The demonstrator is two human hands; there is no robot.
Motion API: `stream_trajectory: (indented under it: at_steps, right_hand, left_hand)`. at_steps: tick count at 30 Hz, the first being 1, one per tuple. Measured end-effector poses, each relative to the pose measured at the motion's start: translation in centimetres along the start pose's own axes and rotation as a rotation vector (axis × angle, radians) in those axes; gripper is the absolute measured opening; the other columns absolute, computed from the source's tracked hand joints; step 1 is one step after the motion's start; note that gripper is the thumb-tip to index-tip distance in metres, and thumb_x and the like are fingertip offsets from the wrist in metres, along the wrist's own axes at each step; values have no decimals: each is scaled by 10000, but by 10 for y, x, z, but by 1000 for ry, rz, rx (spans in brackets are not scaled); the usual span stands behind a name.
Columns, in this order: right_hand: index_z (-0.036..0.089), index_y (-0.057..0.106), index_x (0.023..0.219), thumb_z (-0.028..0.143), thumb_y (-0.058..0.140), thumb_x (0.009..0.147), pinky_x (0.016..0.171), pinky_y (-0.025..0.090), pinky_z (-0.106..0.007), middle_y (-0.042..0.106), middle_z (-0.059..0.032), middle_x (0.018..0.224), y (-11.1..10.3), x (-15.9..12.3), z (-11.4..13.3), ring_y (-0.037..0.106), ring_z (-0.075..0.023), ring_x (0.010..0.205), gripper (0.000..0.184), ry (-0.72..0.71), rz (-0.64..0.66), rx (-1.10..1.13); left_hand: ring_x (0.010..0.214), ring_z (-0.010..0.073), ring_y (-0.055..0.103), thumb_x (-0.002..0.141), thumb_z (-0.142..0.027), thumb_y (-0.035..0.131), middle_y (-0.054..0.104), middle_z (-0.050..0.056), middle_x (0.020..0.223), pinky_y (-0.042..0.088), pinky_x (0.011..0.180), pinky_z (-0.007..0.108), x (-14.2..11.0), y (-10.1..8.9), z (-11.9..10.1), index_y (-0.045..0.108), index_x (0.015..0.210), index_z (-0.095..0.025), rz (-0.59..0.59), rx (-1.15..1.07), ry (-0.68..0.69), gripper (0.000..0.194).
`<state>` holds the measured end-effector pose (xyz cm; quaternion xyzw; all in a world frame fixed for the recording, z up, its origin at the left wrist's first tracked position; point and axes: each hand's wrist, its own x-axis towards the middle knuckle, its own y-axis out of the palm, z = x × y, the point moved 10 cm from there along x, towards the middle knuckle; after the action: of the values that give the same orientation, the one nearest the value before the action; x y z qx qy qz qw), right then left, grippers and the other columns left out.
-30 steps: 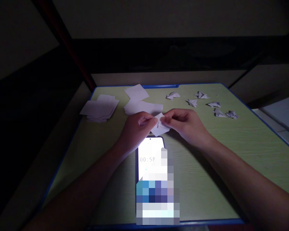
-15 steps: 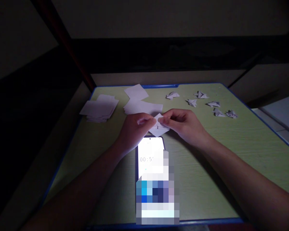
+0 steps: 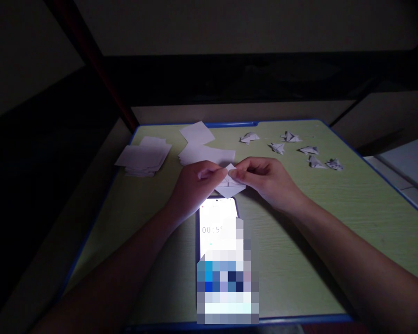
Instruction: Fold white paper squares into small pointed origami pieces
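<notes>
A small folded piece of white paper (image 3: 229,189) is pinched between my two hands above the middle of the table. My left hand (image 3: 199,185) grips its left side, thumb pressed on the upper face. On the right side, my right hand (image 3: 270,181) holds it the same way, its thumb close to the other thumb. One pointed corner sticks up between the thumbs and another points down toward me. The fingers behind the paper are mostly hidden. Just below the paper lies a phone (image 3: 218,227) with a bright screen showing timer digits, its lower part pixelated.
A stack of white paper (image 3: 142,157) lies at the left, and more sheets (image 3: 197,133) lie at the back middle. Several folded paper figures (image 3: 308,150) are scattered at the back right. The green table (image 3: 125,260) has a blue edge; the room around is dark.
Both hands keep their pinch on the folded paper, with only a very slight shift of the left hand. The sheets, figures and phone stay in place.
</notes>
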<state>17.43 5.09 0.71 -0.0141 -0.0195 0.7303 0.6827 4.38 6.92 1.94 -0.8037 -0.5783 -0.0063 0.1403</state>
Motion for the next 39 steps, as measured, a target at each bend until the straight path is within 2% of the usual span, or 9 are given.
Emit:
stream_trajectory:
  at_steps: [6,24,28,35,39]
  right_hand:
    - [141,674,686,316,684,752,530,329,-245,597,11,621,-2,-2,-3,477,-95,555,187,15,-8,-43]
    - [133,672,684,312,714,705,531,337,-240,602,14,618,-5,1,-4,473,-89,553,185,-5,-48,-37]
    - [131,657,661,305,707,697,518,322,-238,577,22,588,-4,1,-1,457,-86,538,184,-10,-58,-50]
    - [137,620,648,337,702,711,509,308,-235,537,27,582,-2,-1,3,430,-86,540,225,-29,-62,-80]
    - [140,613,654,364,711,716,501,297,-231,534,29,591,2,-1,1,426,-84,541,252,-8,-18,-84]
  left_hand:
    - [562,111,562,761,-283,613,597,-4,579,440,500,210,1,-2,3,651,675,-130,-23,44,-8,179]
    - [516,105,554,775,-290,581,563,-19,536,426,454,191,1,1,7,644,679,-134,-6,35,-21,193]
    - [536,92,554,788,-261,566,589,-17,575,436,480,186,1,2,4,640,682,-138,8,32,17,178]
    - [523,93,536,800,-292,576,578,-14,565,420,465,192,1,0,4,639,698,-138,-13,75,28,195]
    - [521,95,513,804,-297,570,560,-12,548,400,456,191,2,-4,2,618,647,-145,-43,130,38,224]
